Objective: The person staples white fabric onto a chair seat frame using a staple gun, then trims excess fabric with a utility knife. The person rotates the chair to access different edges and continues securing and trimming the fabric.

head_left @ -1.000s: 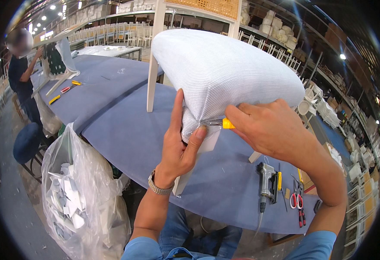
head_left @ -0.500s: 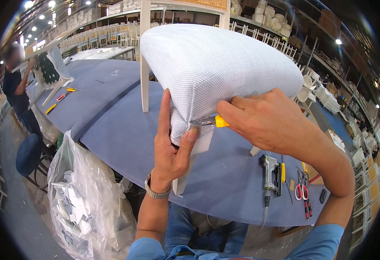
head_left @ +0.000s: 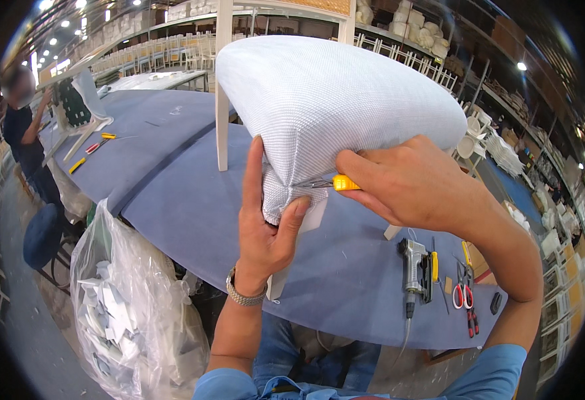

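A chair seat (head_left: 352, 100) covered in pale blue-white woven fabric stands before me, its front corner facing me with a folded seam. My left hand (head_left: 266, 233) grips the lower part of that corner, index finger stretched up along the left side and thumb against the fabric flap (head_left: 280, 200). In my right hand (head_left: 406, 180) is a yellow-handled tool (head_left: 346, 183) with a slim metal end. Its tip points left and meets the fold just above my left thumb; whether it is inside the fold I cannot tell. My other left fingers are partly hidden.
On the blue-grey covered table (head_left: 192, 220) at right lie a pneumatic staple gun (head_left: 412, 267), scissors (head_left: 464, 295) and several small tools. A clear bag of scraps (head_left: 126, 313) stands lower left. At far left, another person (head_left: 29, 140) handles a chair (head_left: 79, 110).
My right hand and the tool have shifted slightly right, showing more of the metal end. My left thumb has moved a little to the right and down. The chair seat stays in place.
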Demonstrator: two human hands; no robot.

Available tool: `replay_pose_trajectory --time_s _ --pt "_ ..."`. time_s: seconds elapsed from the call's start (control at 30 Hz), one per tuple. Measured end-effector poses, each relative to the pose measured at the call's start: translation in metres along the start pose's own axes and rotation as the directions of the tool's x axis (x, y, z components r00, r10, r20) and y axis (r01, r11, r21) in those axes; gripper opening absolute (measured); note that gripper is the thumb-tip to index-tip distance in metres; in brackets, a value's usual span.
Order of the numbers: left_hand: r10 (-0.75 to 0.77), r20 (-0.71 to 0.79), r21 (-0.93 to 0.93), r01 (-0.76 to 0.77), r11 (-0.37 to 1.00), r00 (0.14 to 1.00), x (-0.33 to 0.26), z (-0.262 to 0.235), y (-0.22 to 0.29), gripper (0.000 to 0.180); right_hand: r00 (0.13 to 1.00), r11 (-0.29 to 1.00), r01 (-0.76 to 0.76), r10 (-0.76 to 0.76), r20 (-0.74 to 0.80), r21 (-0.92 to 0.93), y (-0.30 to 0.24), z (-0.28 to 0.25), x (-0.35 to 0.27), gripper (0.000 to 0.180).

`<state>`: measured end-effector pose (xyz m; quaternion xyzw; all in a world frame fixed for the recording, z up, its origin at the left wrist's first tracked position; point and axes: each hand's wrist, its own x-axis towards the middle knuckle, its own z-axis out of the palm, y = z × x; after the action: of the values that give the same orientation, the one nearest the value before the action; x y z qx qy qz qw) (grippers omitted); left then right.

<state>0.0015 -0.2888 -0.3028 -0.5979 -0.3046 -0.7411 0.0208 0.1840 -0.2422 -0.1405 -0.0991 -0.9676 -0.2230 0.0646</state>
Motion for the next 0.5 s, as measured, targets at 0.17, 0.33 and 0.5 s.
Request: replay_pose_trajectory --time_s 0.17,0.33,0.5 --pt "-0.001 -0.018 0.019 0.002 1.0 1.0 0.0 0.0 0.0 0.086 0.999 0.999 0.035 -0.035 -0.008 0.02 0.003 -0.002 0.001 0.024" --pt "-0.006 -0.018 0.028 0.006 1.0 1.0 0.001 0.001 0.002 0.086 0.999 0.999 0.031 -0.031 0.011 0.007 -0.001 -0.007 0.003 0.024" --pt "-0.035 -0.02 0.003 0.035 0.999 0.999 0.0 0.0 0.003 0.086 0.998 0.998 0.034 -0.031 0.057 -0.051 -0.004 -0.014 0.004 0.021"
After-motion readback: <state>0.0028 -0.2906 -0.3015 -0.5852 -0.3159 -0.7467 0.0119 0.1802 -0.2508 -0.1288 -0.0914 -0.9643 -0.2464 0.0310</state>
